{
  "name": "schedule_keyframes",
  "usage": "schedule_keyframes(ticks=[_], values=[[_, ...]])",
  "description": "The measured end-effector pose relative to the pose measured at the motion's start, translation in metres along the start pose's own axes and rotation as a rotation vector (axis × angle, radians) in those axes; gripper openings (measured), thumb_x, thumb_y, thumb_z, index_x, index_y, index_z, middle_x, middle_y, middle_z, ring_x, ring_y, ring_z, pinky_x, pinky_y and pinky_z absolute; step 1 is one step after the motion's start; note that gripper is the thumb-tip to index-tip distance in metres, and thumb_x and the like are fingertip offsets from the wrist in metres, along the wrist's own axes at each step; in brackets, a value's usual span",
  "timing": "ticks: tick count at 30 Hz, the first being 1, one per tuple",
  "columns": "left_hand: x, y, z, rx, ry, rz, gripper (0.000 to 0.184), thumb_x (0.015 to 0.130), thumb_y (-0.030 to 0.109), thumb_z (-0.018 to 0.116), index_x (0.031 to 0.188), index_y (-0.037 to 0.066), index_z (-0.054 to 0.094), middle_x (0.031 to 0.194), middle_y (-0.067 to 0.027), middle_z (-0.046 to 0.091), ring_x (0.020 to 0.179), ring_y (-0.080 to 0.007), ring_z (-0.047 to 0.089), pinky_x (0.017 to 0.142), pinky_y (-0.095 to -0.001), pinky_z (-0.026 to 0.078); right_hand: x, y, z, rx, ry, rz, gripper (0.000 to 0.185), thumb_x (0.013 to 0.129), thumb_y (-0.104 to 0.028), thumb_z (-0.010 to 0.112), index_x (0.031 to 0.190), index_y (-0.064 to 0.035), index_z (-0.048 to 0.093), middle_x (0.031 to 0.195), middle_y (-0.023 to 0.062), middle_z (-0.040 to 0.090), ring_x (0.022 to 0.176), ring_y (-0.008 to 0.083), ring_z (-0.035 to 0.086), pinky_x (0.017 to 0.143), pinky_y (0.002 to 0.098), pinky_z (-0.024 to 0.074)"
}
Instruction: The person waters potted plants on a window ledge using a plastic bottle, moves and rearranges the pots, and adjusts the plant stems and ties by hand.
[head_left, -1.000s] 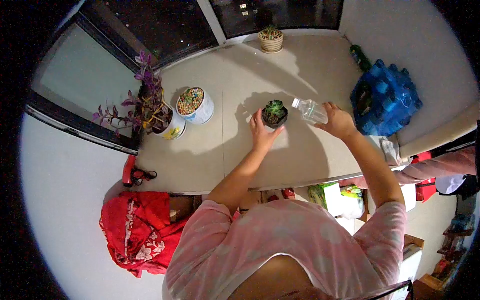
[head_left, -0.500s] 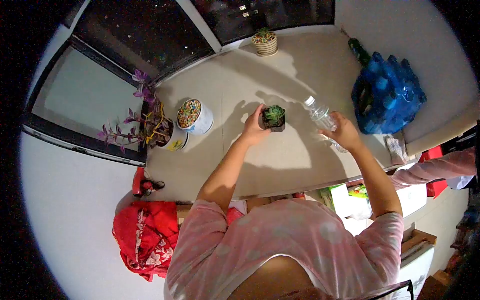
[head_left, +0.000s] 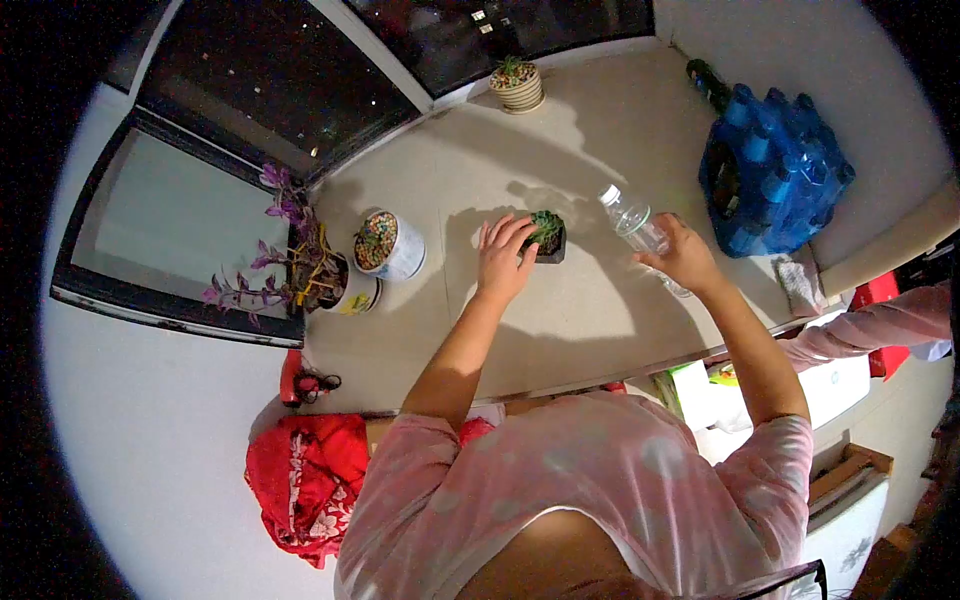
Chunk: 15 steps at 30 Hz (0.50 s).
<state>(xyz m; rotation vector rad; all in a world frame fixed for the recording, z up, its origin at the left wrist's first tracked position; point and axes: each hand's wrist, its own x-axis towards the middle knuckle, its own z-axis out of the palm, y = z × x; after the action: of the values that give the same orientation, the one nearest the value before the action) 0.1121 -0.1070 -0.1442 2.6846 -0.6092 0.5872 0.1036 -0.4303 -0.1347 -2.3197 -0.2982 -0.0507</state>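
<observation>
A small green succulent [head_left: 545, 228] in a square dark pot [head_left: 551, 252] stands on the pale tiled ledge [head_left: 560, 310]. Beside its left edge is my left hand [head_left: 507, 260], fingers spread, the fingertips overlapping the plant's left side; whether they touch it I cannot tell. My right hand [head_left: 682, 256] is wrapped round a clear plastic bottle [head_left: 632, 218] with a white cap, which leans up and to the left.
Two white pots, one with colourful pebbles [head_left: 402, 253] and one with a purple plant [head_left: 360, 292], stand at left. A striped pot [head_left: 520, 92] is at the back. Blue-wrapped bottles [head_left: 775, 180] are at right, red cloth [head_left: 310, 480] lower left.
My left hand has loosened from round the pot and its fingers have spread. The bottle in my right hand has gone from nearly level to more upright. The whole view has turned a little.
</observation>
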Motion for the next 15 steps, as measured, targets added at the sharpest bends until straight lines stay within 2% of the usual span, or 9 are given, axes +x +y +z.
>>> schedule_keyframes(ticks=[5, 11, 15], values=[[-0.008, -0.008, 0.001, 0.002, 0.046, -0.011, 0.028, 0.080, 0.021, 0.062, 0.107, 0.013, 0.058, 0.117, -0.0016, 0.055, 0.116, -0.0251, 0.045, 0.104, -0.0510, 0.024, 0.000, 0.001, 0.000, -0.005, 0.010, -0.034, 0.071, 0.064, -0.045, 0.077, 0.114, -0.0015, 0.050, 0.108, 0.0196, 0.058, 0.094, 0.0356, 0.059, 0.080, 0.0402, 0.0479], [-0.005, 0.002, -0.004, -0.053, 0.033, -0.029, 0.029, 0.082, 0.023, 0.060, 0.109, 0.011, 0.059, 0.119, -0.0060, 0.055, 0.116, -0.0273, 0.045, 0.105, -0.0446, 0.025, 0.002, 0.003, 0.002, 0.013, 0.024, -0.073, 0.072, 0.064, -0.045, 0.077, 0.113, -0.0003, 0.050, 0.107, 0.0203, 0.058, 0.096, 0.0359, 0.058, 0.082, 0.0403, 0.0472], [0.004, 0.011, 0.001, -0.108, 0.027, -0.104, 0.057, 0.074, 0.032, 0.069, 0.122, 0.010, 0.048, 0.126, -0.0134, 0.046, 0.119, -0.0319, 0.040, 0.103, -0.0437, 0.027, 0.003, 0.006, 0.006, 0.010, 0.033, -0.090, 0.073, 0.064, -0.045, 0.077, 0.114, -0.0002, 0.049, 0.107, 0.0206, 0.057, 0.097, 0.0359, 0.058, 0.082, 0.0401, 0.0470]])
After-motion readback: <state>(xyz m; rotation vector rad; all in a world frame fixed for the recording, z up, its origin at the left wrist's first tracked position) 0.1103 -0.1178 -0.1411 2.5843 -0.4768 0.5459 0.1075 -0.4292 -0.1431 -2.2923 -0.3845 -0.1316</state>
